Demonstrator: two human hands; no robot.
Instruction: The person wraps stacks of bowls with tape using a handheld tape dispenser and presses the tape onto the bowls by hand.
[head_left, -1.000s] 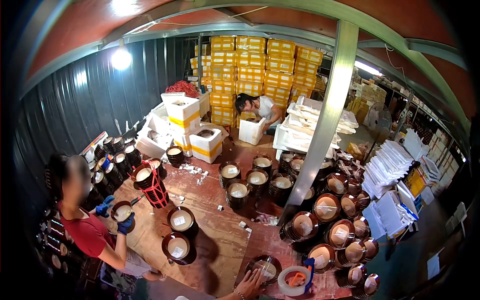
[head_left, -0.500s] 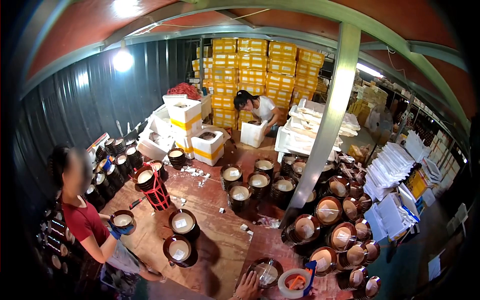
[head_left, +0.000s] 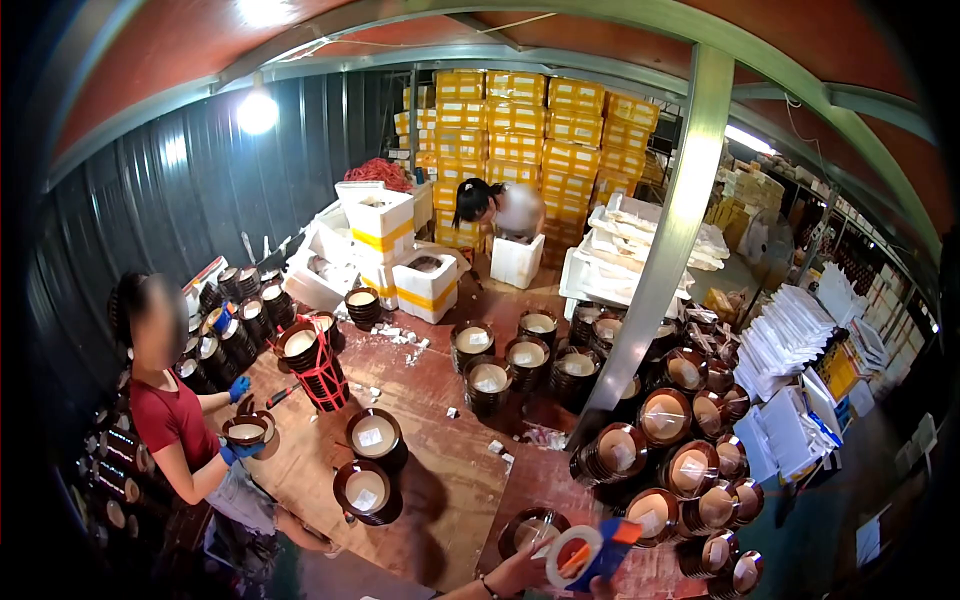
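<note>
Several columns of yellow-taped boxes (head_left: 515, 130) rise behind the metal post (head_left: 668, 250), farthest from the camera wearer. Largest nearer group: stacked brown bowls (head_left: 665, 416) on both sides of the post's lower end, many with clear wrapping and white labels. On the wearer's left of the post, beyond the nearer stacks, a crouching person (head_left: 515, 212) bends over a white foam box (head_left: 517, 262). Farther left of the post, a person in a red top (head_left: 168, 410) holds a bowl (head_left: 246, 430) in blue gloves.

In front of the post's foot, nearest the wearer, stands the near bowl (head_left: 520, 530). Change: the left hand (head_left: 515, 574), which lay on its rim, has moved to the tape dispenser (head_left: 612, 547), now lifted and tilted beside that bowl. The rim is thus released and attention has passed to the tape. The right hand (head_left: 602, 588), partly cut off by the lower edge, appears closed around the dispenser's underside. Left fingers reach forward, partly bent, at the roll's near side; blur hides how far they are open and whether they grip the tape.
</note>
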